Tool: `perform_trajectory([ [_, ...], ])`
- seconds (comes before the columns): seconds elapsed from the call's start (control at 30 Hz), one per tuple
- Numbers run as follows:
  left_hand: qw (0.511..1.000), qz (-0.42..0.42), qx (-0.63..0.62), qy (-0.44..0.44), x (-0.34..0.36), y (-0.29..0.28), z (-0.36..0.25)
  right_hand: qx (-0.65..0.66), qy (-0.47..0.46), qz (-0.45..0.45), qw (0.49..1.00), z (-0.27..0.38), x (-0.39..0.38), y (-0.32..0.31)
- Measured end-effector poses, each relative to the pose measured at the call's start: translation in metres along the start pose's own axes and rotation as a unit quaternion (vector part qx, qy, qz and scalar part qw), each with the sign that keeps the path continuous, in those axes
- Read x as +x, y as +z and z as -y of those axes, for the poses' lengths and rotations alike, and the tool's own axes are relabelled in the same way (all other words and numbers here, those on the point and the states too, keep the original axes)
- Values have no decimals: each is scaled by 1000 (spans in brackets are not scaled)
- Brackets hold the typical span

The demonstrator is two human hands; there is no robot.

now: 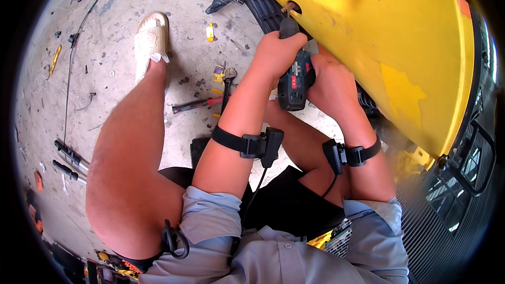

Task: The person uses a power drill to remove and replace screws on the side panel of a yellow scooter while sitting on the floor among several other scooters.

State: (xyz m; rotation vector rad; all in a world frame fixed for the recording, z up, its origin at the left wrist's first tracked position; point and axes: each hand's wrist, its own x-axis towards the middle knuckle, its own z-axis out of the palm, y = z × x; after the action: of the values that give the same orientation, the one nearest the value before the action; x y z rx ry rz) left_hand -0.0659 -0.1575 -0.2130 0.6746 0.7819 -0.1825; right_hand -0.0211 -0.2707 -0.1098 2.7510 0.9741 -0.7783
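The cordless drill (294, 81), dark blue and black with a red label, is held up against the yellow body panel (400, 47) of a vehicle, its nose pointing into a small round hole (291, 7) near the panel's upper edge, where a brownish bit or fastener shows. The left hand (279, 52) has its grip wrapped over the top and back of the drill, fingers curled tight on it; the right hand (329, 84) has its grip pressed around the handle from the other side, so both hands clasp the tool between them. Each forearm carries a black strap with a small black box, cables trailing toward grey sleeves. Below the hands lies a concrete floor (115, 26), where a red-handled tool (197, 104) and black pliers (227, 87) rest just beside the person's bare knee. Farther left a white sandal (151, 39) stands on the floor, and two black-handled tools (71, 160) lie near the picture's edge.
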Motion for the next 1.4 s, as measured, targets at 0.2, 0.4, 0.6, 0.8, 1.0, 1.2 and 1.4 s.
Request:
perform_trajectory([
  [0.2, 1000, 0, -5, -7, 2, -4, 5, -1, -15, -22, 1000, 0, -1, 7],
  [0.4, 1000, -1, 9, -6, -4, -5, -1, -30, -11, -16, 999, 6, -3, 4],
  [0.6, 1000, 5, 9, 9, -2, -10, -1, -37, -1, -5, 999, 12, 0, 2],
  [0.8, 1000, 16, 12, 8, 0, -10, -5, -35, 16, -5, 999, 14, 2, -2],
  [1.0, 1000, 4, -5, -8, -3, -2, -4, -27, 15, 12, 999, 5, 1, 0],
  [1.2, 1000, 23, -7, -10, 5, 0, 4, -19, 40, 29, 999, 4, 3, -4],
  [1.4, 1000, 13, -7, -15, 6, 2, 5, -37, 21, 25, 999, -2, 4, -1],
])
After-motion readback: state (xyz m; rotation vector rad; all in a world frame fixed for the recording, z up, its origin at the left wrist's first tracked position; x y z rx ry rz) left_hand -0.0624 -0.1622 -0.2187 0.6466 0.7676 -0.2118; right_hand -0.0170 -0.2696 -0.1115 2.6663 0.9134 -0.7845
